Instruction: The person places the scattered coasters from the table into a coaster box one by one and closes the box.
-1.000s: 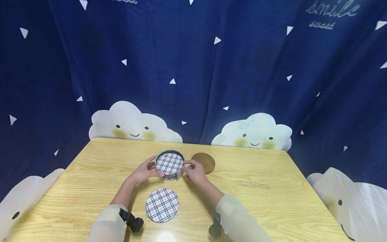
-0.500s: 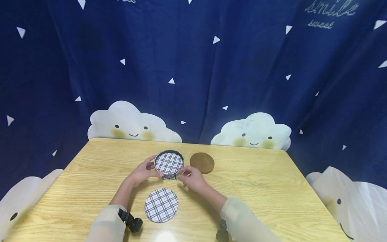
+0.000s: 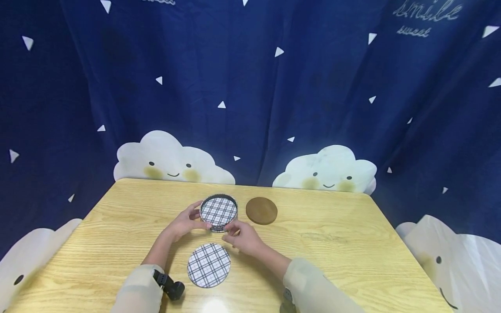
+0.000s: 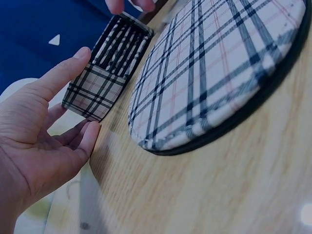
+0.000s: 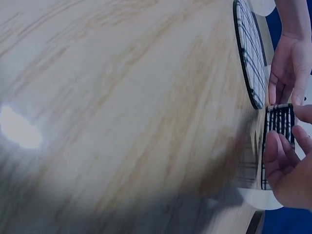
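Note:
A round plaid coaster holder point(image 4: 92, 92) stands on the table, with several plaid coasters point(image 3: 218, 211) stacked in it. Its front has a gap that bares the stack's dark edges. My left hand point(image 3: 185, 224) holds the holder's left side, thumb at the front edge and fingers lower down. At the front right, my right hand point(image 3: 244, 238) has its thumb and fingers parted by the gap; whether the fingertips touch the stack is unclear. A single plaid coaster point(image 3: 209, 265) lies flat in front of the holder, between the forearms.
Right of the holder, a brown disc point(image 3: 261, 211) lies flat on the wooden table point(image 3: 332, 243). A blue curtain point(image 3: 250, 87) with white clouds hangs behind the table's far edge. Each wrist carries a black camera.
My right hand has slid from the holder's right side round to its front, uncovering more of the brown disc. The left hand keeps its hold, and the holder has not moved.

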`<state>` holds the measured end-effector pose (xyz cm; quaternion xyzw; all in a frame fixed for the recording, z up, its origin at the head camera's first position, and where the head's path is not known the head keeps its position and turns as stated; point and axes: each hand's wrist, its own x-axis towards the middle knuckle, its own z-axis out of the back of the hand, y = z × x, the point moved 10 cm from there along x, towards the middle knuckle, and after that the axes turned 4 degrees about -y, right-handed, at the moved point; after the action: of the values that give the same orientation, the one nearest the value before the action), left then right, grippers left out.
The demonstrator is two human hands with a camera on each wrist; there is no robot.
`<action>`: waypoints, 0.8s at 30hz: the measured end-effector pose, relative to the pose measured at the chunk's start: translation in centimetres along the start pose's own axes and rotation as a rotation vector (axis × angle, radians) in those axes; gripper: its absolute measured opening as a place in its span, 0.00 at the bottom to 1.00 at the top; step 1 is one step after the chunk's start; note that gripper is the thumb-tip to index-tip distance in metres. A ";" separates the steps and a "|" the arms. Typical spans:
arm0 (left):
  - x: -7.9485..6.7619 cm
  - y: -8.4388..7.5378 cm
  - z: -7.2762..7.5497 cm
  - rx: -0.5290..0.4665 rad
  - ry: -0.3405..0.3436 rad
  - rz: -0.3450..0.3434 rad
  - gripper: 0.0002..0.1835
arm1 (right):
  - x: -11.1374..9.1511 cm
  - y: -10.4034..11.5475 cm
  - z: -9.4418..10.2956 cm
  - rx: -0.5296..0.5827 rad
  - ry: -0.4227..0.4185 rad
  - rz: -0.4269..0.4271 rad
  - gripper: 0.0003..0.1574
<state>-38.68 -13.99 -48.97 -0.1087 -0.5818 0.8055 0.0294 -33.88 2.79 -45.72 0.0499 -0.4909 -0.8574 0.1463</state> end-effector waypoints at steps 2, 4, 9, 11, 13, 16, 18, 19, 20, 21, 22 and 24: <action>0.0 0.0 0.0 0.001 0.001 0.001 0.55 | -0.1 0.1 -0.6 -0.016 0.027 0.007 0.17; 0.0 0.0 0.0 -0.002 0.005 0.000 0.55 | -0.2 0.2 -1.2 -0.035 0.051 0.013 0.17; 0.0 -0.1 0.0 -0.005 0.006 -0.004 0.55 | -0.2 0.4 -2.5 -0.112 0.097 0.031 0.16; 0.0 -0.1 0.0 -0.004 0.005 -0.007 0.55 | -0.1 0.4 -2.9 -0.157 0.109 0.037 0.17; 0.0 -0.1 0.1 -0.010 0.004 -0.006 0.55 | 0.0 0.6 -3.2 -0.205 0.117 0.049 0.18; 0.0 -0.1 0.1 -0.014 0.003 -0.004 0.55 | 0.1 0.7 -3.6 -0.279 0.124 0.070 0.20; 0.0 -0.1 0.1 -0.020 0.002 -0.001 0.55 | 0.1 0.7 -3.8 -0.318 0.129 0.078 0.21; 0.0 -0.1 0.1 -0.020 0.003 -0.002 0.55 | 0.1 0.7 -3.9 -0.333 0.132 0.079 0.22; 0.0 -0.1 0.1 -0.022 0.004 -0.001 0.55 | 0.1 0.7 -4.0 -0.349 0.135 0.076 0.23; 0.0 -0.2 0.1 -0.023 0.005 -0.002 0.55 | 0.0 0.7 -4.1 -0.367 0.138 0.075 0.24; 0.0 -0.2 0.1 -0.024 0.005 -0.002 0.55 | 0.0 0.6 -4.1 -0.381 0.142 0.070 0.26; -0.1 -0.2 0.1 -0.019 0.006 -0.002 0.55 | -0.1 0.6 -4.2 -0.400 0.150 0.058 0.28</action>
<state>-38.64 -14.05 -48.75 -0.1108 -0.5896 0.7994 0.0311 -32.71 -0.94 -47.41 0.0695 -0.2998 -0.9270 0.2143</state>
